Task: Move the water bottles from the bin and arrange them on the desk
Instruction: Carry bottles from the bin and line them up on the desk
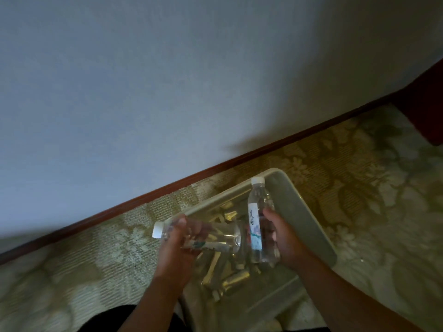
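Note:
A grey plastic bin stands on the carpet with several clear water bottles lying in it. Above the bin, my left hand grips a clear white-capped bottle held sideways, cap pointing left. My right hand grips a second white-capped bottle held nearly upright, its white and blue label facing me. The two held bottles nearly touch at their lower ends. No desk is in view.
A patterned beige carpet covers the floor. A pale wall with a dark wooden skirting board runs diagonally behind the bin. A dark red piece of furniture stands at the far right.

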